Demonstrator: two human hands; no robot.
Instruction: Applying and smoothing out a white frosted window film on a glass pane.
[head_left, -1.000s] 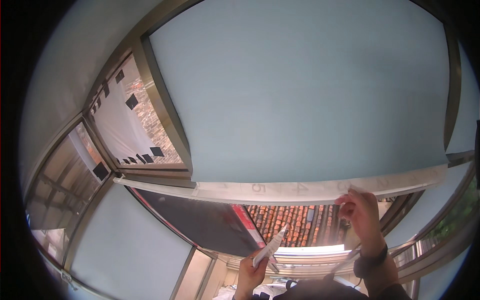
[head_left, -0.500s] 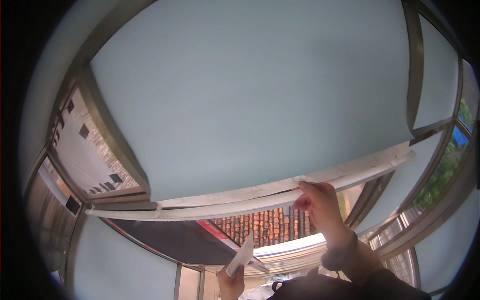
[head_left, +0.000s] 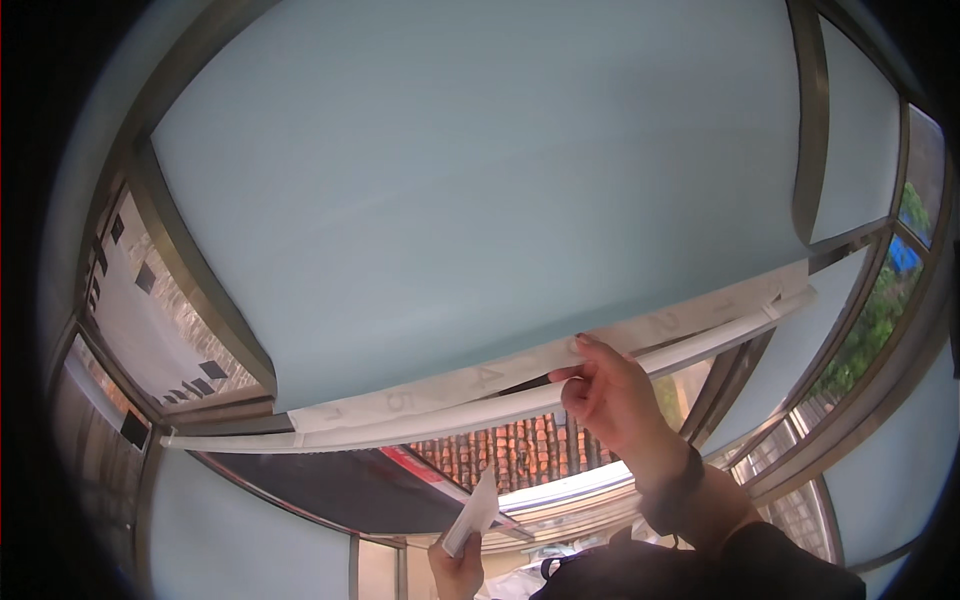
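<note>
A large pale blue sheet (head_left: 500, 190) fills the framed panel in front of me. Along its lower edge runs a white paper strip (head_left: 450, 383) with faint printed marks. My right hand (head_left: 612, 390) is at this strip, fingers bent, one fingertip on its face and another at its lower edge; it appears to pinch the strip there. A dark band circles that wrist. Low in the view, my left hand (head_left: 457, 570) grips a thin white flat piece with a pointed top (head_left: 474, 513), held upright and apart from the strip. Whether it is card or plastic cannot be told.
A white rail (head_left: 350, 434) crosses just below the strip, with a dark gap between them. Metal frame bars (head_left: 205, 270) border the panel. Beneath lie a dark panel (head_left: 320, 485) and orange roof tiles (head_left: 510, 445). More pale blue panes (head_left: 860, 140) stand right.
My right hand has shifted left and slightly up along the strip, its fingers now higher on it. The view has tilted a little. My left hand keeps holding the white piece.
</note>
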